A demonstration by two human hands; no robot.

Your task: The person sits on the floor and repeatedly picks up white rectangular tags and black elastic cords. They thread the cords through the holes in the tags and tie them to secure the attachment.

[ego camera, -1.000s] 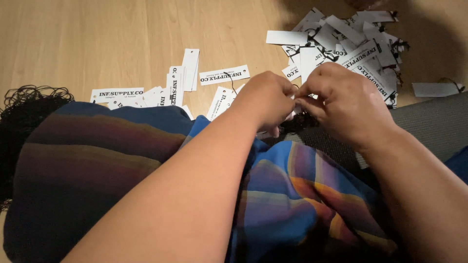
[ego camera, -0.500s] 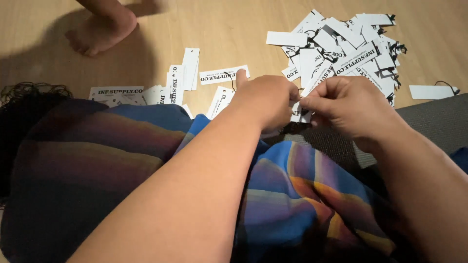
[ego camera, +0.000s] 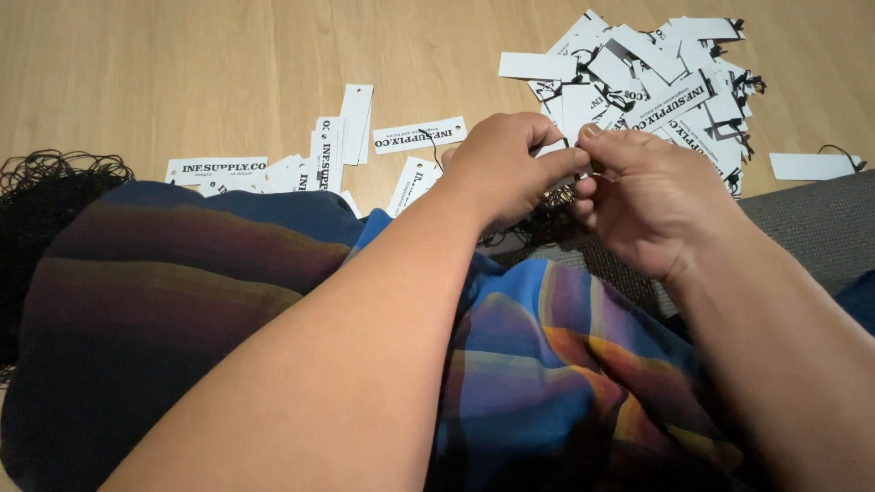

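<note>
My left hand and my right hand meet above my lap, fingertips pinched together on one white paper tag with a thin black string. Most of that tag is hidden between the fingers. A pile of white tags with black strings lies on the wooden floor just beyond my hands. Several more white tags lie spread on the floor to the left of my left hand.
A striped blue, purple and orange cloth covers my lap. A heap of black strings sits at the left edge. A grey mat lies at the right, with a single tag beside it.
A bare foot seen at the top left half a second ago has gone from view. My hands have stayed together on the tag, shifting slightly.
</note>
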